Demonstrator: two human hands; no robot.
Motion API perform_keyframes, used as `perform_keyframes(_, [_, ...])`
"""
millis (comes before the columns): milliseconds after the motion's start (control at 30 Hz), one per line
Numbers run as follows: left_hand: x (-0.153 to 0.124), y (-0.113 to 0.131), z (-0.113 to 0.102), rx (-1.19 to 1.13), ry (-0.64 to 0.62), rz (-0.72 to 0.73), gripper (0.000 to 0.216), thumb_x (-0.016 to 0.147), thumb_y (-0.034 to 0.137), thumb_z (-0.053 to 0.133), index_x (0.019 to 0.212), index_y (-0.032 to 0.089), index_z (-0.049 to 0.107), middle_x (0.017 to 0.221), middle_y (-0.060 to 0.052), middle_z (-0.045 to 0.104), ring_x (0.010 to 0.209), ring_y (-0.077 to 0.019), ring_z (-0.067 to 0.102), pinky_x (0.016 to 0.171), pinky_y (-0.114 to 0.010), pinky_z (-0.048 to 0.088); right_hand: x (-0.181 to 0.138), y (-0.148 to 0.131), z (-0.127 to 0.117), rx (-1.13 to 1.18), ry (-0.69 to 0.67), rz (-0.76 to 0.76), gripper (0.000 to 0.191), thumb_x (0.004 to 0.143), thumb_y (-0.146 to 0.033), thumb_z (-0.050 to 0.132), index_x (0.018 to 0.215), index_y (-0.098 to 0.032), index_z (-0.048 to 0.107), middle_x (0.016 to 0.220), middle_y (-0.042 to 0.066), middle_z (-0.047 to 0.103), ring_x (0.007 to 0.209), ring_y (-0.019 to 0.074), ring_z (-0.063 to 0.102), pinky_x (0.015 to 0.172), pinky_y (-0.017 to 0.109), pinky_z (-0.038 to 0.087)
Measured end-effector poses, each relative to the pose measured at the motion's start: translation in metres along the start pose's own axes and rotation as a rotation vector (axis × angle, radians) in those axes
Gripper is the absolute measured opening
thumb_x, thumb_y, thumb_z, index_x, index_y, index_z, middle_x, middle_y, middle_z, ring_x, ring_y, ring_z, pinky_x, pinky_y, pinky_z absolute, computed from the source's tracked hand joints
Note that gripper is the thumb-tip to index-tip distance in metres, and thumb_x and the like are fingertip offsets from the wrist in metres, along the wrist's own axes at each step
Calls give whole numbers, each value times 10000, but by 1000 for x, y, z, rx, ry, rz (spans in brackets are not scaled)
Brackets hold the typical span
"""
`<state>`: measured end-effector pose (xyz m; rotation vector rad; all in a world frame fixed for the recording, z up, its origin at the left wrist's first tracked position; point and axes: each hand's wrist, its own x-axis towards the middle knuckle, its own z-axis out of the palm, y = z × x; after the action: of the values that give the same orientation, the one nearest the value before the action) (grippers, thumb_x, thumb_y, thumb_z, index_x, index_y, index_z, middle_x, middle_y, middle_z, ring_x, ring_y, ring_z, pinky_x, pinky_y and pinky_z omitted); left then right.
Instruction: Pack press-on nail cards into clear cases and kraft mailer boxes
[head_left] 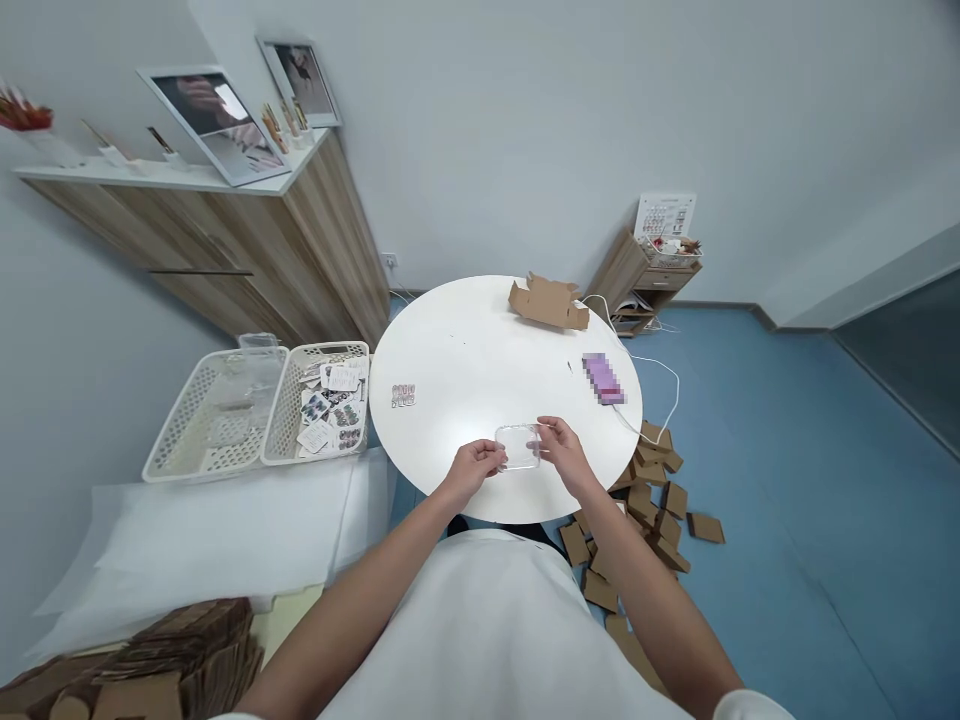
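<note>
A clear plastic case [517, 447] is held level above the near part of the round white table [457, 350]. My left hand [478, 462] pinches its left edge, and my right hand [559, 450] grips its right side, fingers partly behind the clear plastic. Whether anything lies inside the case I cannot tell; it looks see-through. To the left on the table sits a small set of press-on nails [403, 395], lying flat. An unfolded brown cardboard box [551, 302] rests near the far edge.
A purple, pixel-blurred object [604, 379] with a white cable lies at the table's right. Left of the table stand a basket of nail cards [365, 400] and a basket of clear cases [169, 440]. Brown boxes [664, 525] pile on the floor at right. A wooden cabinet [322, 230] stands behind.
</note>
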<state>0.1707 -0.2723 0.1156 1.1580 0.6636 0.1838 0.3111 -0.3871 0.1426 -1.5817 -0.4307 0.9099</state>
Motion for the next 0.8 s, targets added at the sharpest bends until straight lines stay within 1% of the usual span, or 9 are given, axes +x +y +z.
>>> perform_keyframes(100, [2, -4, 1, -16, 9, 3, 284, 659, 367, 637, 819, 138, 587, 771, -51, 622, 690, -120, 578, 707, -281, 435, -10, 3, -3, 67, -64, 91, 358, 665, -460, 602, 915, -241, 468, 952, 38, 602, 731, 151, 607, 679, 314, 470])
perform_keyframes(200, [6, -6, 3, 19, 8, 49, 341, 691, 384, 601, 917, 131, 568, 790, -63, 612, 706, -127, 579, 735, -308, 440, -12, 6, -5, 31, -74, 84, 372, 609, -428, 667, 826, -220, 448, 883, 26, 614, 704, 136, 593, 686, 311, 469])
perform_keyframes(267, [8, -6, 4, 84, 6, 117, 506, 671, 382, 624, 1098, 146, 492, 842, -63, 597, 748, -134, 575, 761, -326, 440, -10, 6, -7, 29, -32, 64, 377, 598, -443, 668, 784, -209, 438, 862, 27, 615, 706, 137, 587, 684, 310, 471])
perform_keyframes(333, [10, -2, 5, 211, -2, 208, 800, 570, 355, 712, 1261, 197, 341, 950, -63, 566, 811, -142, 560, 800, -342, 430, -8, 6, -9, 41, -5, 55, 372, 606, -456, 657, 768, -205, 436, 857, 31, 612, 726, 143, 583, 686, 313, 473])
perform_keyframes(400, [14, 2, 5, 369, -19, 292, 1009, 462, 317, 776, 1318, 253, 245, 1047, -59, 522, 835, -142, 542, 831, -354, 417, -6, 5, -14, 52, -10, 49, 360, 615, -454, 651, 765, -203, 441, 843, 31, 607, 734, 147, 580, 693, 324, 473])
perform_keyframes(500, [23, 8, 8, 523, -45, 365, 936, 473, 307, 769, 1291, 263, 317, 1035, -44, 518, 810, -133, 526, 831, -350, 423, -2, 7, -24, 70, -50, 50, 351, 616, -441, 654, 765, -203, 443, 834, 21, 600, 705, 138, 576, 703, 338, 469])
perform_keyframes(667, [37, 11, 18, 526, -78, 393, 768, 534, 271, 734, 1226, 221, 406, 951, -36, 550, 824, -146, 536, 807, -331, 445, 8, 8, -45, -68, -134, 42, 306, 671, -443, 594, 802, -209, 446, 855, 26, 581, 759, 158, 583, 715, 356, 467])
perform_keyframes(733, [41, 13, 21, 508, -79, 386, 750, 542, 267, 729, 1219, 217, 412, 931, -34, 550, 813, -145, 541, 799, -330, 449, 12, 1, -54, -252, -163, -54, 346, 662, -438, 602, 891, -221, 461, 1010, 60, 551, 905, 195, 560, 768, 384, 452])
perform_keyframes(800, [43, 15, 24, 491, -65, 378, 744, 543, 269, 731, 1216, 216, 420, 923, -35, 552, 820, -150, 542, 799, -332, 449, 16, -9, -63, -472, -221, -204, 477, 599, -420, 663, 991, -243, 457, 1224, 85, 434, 1076, 232, 472, 836, 408, 422])
